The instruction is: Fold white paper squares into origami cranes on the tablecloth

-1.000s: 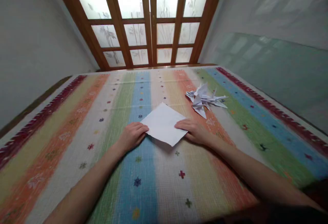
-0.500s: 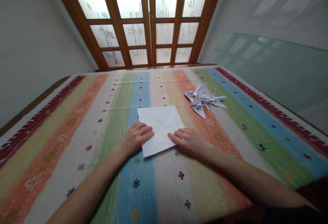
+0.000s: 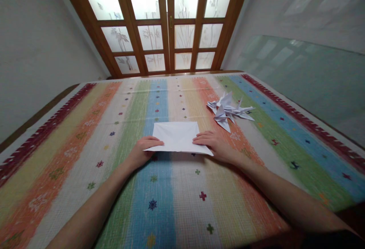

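A white square sheet of paper [image 3: 176, 137] spans the space between my two hands, its near edge lifted off the tablecloth. At its left side, my left hand [image 3: 145, 151] grips the edge, fingers on top and the thumb hidden beneath. My right hand [image 3: 212, 145] holds the opposite edge in the same way. Faint crease lines cross the paper's surface.
Several folded white paper cranes [image 3: 228, 110] lie in a cluster to the right, beyond my right hand. A striped, patterned tablecloth [image 3: 119, 188] covers the table. Behind the far edge stand wooden doors [image 3: 168, 32] with frosted panes, and walls rise on both sides.
The paper has turned so its near edge runs level, and that edge has come up off the table. Both hands have shifted from resting on top of it to gripping its sides.
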